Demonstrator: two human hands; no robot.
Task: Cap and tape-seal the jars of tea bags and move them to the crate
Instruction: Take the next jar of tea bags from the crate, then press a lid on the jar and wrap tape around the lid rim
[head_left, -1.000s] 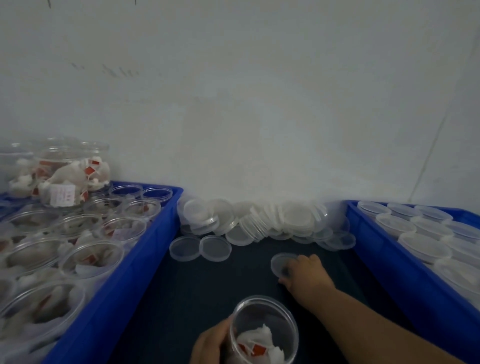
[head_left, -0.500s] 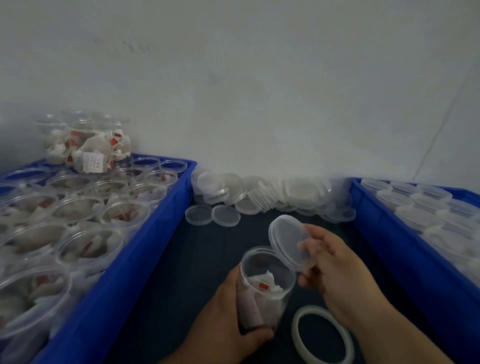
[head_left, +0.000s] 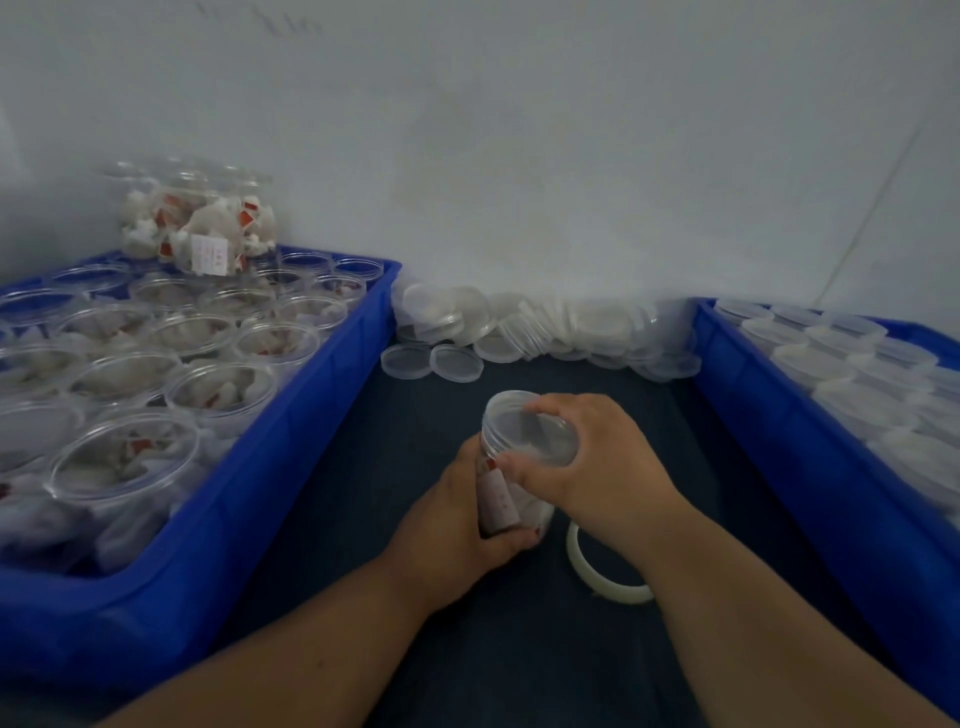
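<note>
A clear jar of tea bags (head_left: 501, 499) stands on the dark mat in the middle. My left hand (head_left: 457, 525) grips its body from the left and below. A clear lid (head_left: 524, 426) sits on the jar's mouth, and my right hand (head_left: 587, 457) curls its fingers and thumb round the lid's rim from the right. A roll of clear tape (head_left: 602, 577) lies flat on the mat just right of the jar, partly hidden under my right wrist.
The blue crate (head_left: 322, 421) on the left holds several uncapped jars of tea bags, with more jars (head_left: 197, 228) stacked at its back. Loose lids (head_left: 535, 327) are heaped along the wall. The blue crate (head_left: 769, 415) on the right holds several capped jars.
My right hand picked a lid off the mat, carried it over the jar and set it on the mouth. The left hand kept hold of the jar.
</note>
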